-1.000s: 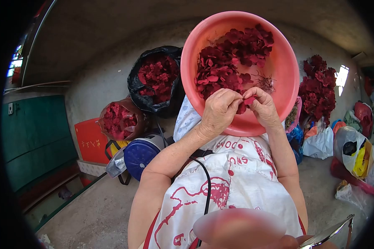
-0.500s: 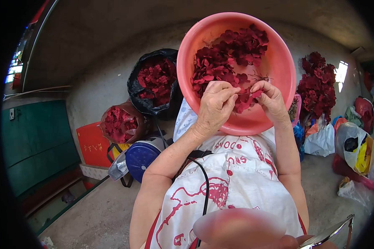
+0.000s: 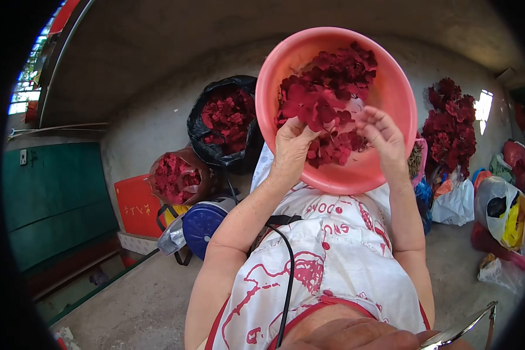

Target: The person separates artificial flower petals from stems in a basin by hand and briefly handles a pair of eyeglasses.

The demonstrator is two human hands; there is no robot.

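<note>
- Two hands that were pinched together on one red petal piece half a second ago are now apart over the pink basin (image 3: 396, 111): the shared grip has broken up.
- The left hand (image 3: 290, 149) now has its fingers up in the heap of dark red petals (image 3: 326, 87), curled under a clump at the near side of the pile; they grasp loose petals rather than one piece.
- The right hand (image 3: 382, 137) is released, fingers spread and slack above the petals (image 3: 332, 149) at the near rim of the basin, holding nothing that shows.
- I judge that one piece has just been finished and dropped into the pile, and the left hand is gathering more.
- The basin rests at the far edge of the person's lap, on a white printed apron (image 3: 332, 256), and sits slightly lower in view than before.
- Further out on the floor stand a black bag of red flowers (image 3: 224, 119), a brown bag (image 3: 178, 175) with the same, and a blue drum (image 3: 201, 221) to the left.
- A loose pile of red flowers (image 3: 449, 125) and several plastic bags (image 3: 501, 216) lie to the right.
</note>
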